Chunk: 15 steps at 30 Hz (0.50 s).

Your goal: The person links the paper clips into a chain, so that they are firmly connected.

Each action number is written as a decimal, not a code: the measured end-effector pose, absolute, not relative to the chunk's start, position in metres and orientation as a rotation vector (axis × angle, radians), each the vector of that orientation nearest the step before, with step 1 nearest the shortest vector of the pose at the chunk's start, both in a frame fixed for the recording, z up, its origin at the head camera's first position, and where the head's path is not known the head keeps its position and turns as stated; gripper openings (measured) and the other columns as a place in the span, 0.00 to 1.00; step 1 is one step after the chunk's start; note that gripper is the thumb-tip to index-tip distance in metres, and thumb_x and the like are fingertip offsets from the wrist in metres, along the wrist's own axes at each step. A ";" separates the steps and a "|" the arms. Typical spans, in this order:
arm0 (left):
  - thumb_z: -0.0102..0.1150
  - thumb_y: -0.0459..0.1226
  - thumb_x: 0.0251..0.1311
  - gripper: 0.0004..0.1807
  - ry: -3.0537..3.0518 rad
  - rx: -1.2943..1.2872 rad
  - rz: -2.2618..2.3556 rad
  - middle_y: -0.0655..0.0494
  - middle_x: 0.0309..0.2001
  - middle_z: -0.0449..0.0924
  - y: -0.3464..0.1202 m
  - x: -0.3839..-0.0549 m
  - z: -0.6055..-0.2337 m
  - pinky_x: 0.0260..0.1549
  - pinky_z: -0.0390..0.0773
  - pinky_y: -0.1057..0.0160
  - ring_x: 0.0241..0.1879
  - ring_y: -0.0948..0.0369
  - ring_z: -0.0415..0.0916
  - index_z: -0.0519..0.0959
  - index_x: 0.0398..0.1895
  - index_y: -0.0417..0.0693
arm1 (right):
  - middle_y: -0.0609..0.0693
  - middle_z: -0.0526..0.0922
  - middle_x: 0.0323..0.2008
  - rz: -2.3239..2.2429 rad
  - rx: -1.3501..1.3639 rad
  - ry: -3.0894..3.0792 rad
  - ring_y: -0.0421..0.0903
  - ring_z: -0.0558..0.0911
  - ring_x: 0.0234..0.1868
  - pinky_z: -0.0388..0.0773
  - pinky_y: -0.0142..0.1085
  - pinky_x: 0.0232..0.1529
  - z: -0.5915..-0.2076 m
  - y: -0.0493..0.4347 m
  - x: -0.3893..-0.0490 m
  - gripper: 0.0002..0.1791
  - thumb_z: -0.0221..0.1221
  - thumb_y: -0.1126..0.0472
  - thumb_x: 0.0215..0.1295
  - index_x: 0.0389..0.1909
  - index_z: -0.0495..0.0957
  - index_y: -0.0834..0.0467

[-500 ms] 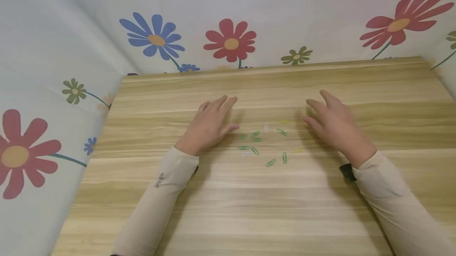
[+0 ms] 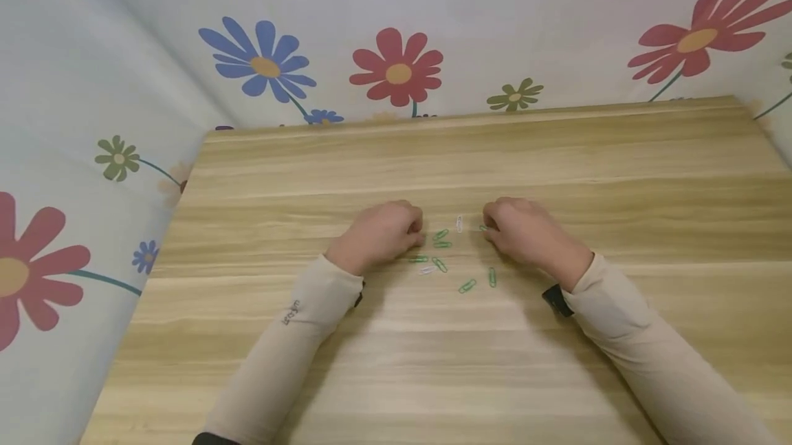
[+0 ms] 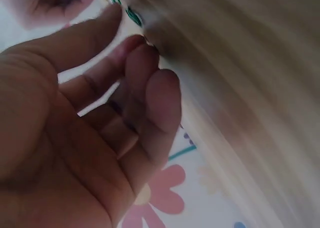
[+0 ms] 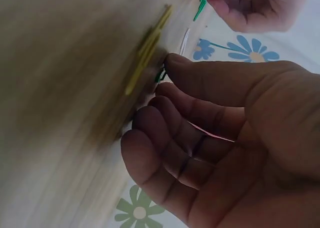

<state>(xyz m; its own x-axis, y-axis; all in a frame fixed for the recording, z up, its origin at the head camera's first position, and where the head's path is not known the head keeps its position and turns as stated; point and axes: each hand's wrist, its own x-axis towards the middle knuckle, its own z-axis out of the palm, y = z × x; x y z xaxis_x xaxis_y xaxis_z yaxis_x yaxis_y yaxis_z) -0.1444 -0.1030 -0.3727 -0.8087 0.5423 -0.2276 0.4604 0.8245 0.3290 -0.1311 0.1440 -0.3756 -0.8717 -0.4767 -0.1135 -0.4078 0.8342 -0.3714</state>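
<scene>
My left hand (image 2: 382,235) is low over the wooden table (image 2: 371,376), fingers loosely bent. In the left wrist view its thumb and index fingertips stand apart, beside a green paper clip (image 3: 134,16) on the table. My right hand (image 2: 532,237) pinches another green paper clip (image 4: 160,75) between thumb and index finger. A yellow paper clip (image 4: 149,51) lies near that hand in the right wrist view. Between the hands, green paper clips (image 2: 442,245) and two white paper clips, one farther away (image 2: 459,223) and one nearer (image 2: 427,270), lie scattered.
Nearer the person lie two more green paper clips, one slanted (image 2: 467,286) and one upright in view (image 2: 492,277). A pale wall (image 2: 557,25) with printed flowers rises behind the table's far edge, and a similar one (image 2: 56,87) on the left.
Both hands have come down and inward to the paper clips, their spread fingers now bent. The right hand has taken hold of a green clip. Its arm hides the yellow clips in the head view.
</scene>
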 end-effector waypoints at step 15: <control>0.53 0.29 0.60 0.10 2.524 0.624 0.529 0.57 0.20 0.64 -0.093 -0.166 -0.362 0.22 0.63 0.65 0.20 0.62 0.61 0.70 0.23 0.48 | 0.48 0.72 0.20 -0.495 -0.757 2.745 0.46 0.71 0.23 0.71 0.39 0.27 -0.379 0.145 -0.142 0.08 0.57 0.69 0.58 0.22 0.72 0.56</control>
<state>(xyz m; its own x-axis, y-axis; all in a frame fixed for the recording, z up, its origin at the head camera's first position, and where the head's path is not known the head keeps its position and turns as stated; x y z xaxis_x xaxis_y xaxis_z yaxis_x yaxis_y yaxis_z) -0.1659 -0.0931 -0.3620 -0.7792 0.5146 -0.3579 0.3276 0.8211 0.4674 -0.1417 0.1445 -0.3788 -0.8334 -0.5324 -0.1483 -0.4470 0.8072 -0.3855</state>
